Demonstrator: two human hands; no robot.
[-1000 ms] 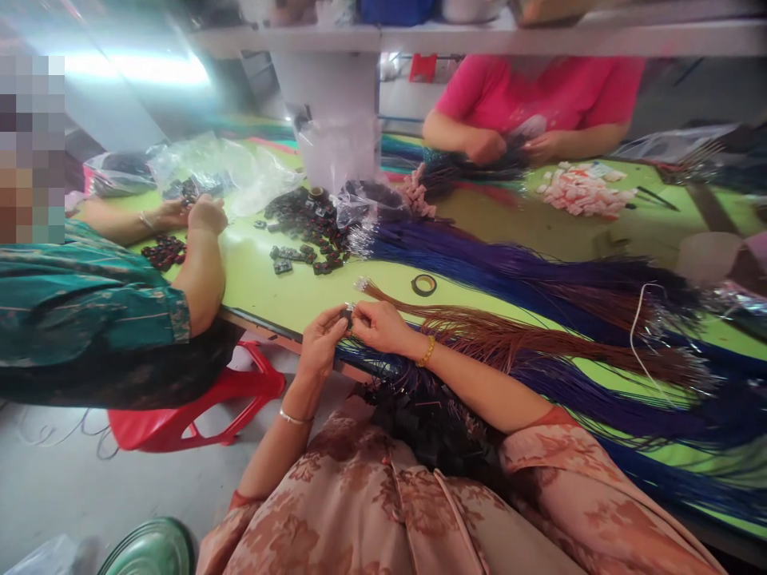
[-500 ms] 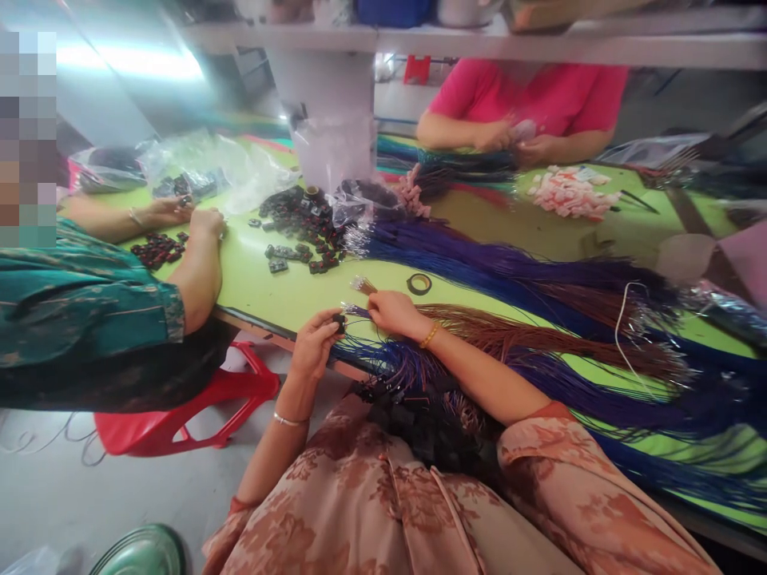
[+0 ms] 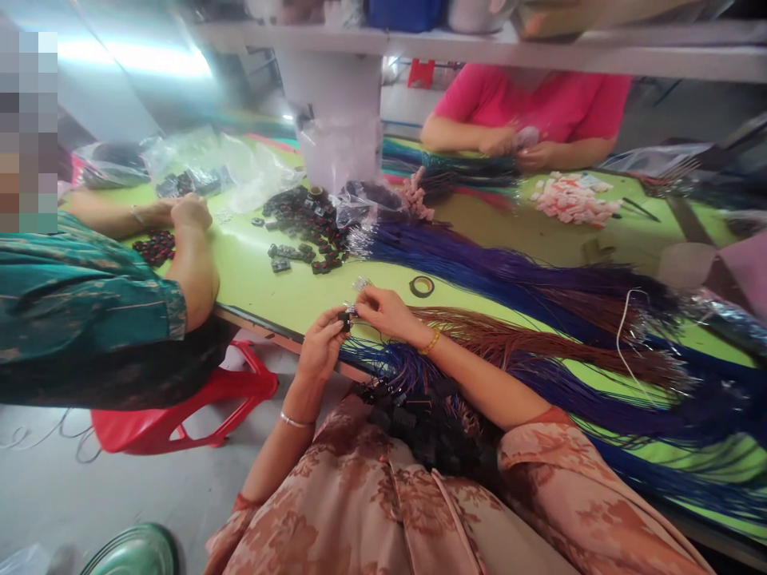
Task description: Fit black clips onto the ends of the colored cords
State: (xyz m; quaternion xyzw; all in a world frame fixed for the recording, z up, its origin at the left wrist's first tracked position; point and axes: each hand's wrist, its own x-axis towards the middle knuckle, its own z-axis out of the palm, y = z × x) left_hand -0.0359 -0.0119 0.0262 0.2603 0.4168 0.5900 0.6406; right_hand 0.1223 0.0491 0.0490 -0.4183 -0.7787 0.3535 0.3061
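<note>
Pinched between the fingertips of my left hand is a small black connector housing, held just past the table's near edge. Close against it, my right hand has thumb and fingers closed on the end of a thin wire; the exact contact with the housing is too small to make out. A bundle of brown wires runs rightward from behind that hand, and its silvery terminals show beyond the fingers. Blue wires hang below my hands, above a heap of black housings at my lap.
A roll of black tape lies past my right hand. Farther off are a pile of black connectors, purple and blue wires and pink pieces. Two co-workers sit left and opposite; a red stool stands at left.
My right hand has moved left and slightly down from the brown wire ends to the housing in my left hand. The co-worker's hands at left have come together.
</note>
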